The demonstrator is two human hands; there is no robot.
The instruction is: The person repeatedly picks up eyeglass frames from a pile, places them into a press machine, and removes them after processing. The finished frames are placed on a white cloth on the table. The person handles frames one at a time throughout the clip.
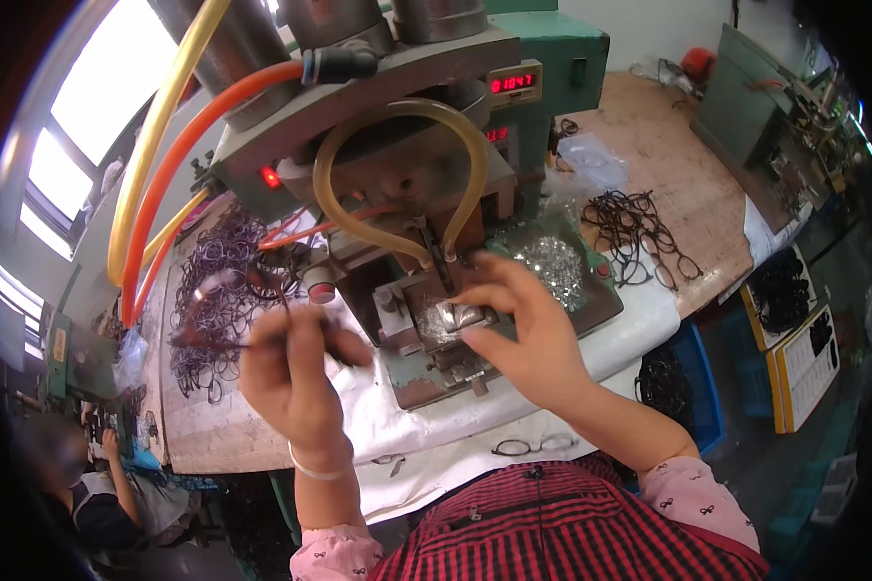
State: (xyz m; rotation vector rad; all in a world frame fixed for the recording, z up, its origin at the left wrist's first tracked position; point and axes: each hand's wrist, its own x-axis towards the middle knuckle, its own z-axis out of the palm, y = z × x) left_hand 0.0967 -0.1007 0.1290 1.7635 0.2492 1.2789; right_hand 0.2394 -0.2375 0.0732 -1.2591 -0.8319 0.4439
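Observation:
My left hand (295,373) is closed, its fingers pinched and smeared by motion. A dark eyeglass frame (203,324), also blurred, sticks out from it to the left, above a heap of similar frames. At the press, my right hand (528,324) has thumb and fingers apart, curved around the right side of a shiny metal block (463,316) on the fixture. Nothing shows between these fingers; whether the fingertips touch the tool head cannot be made out. Small clear scraps (436,324) lie around the block, under the press's tool head (444,269).
A green press (552,58) with a looped yellow hose (402,107) stands ahead. Purple eyeglass frames (208,281) heap at left, brown ones (639,228) at right. Clear scraps (552,266) cover the machine bed. A blue bin (704,387) stands lower right. Another person (97,494) sits lower left.

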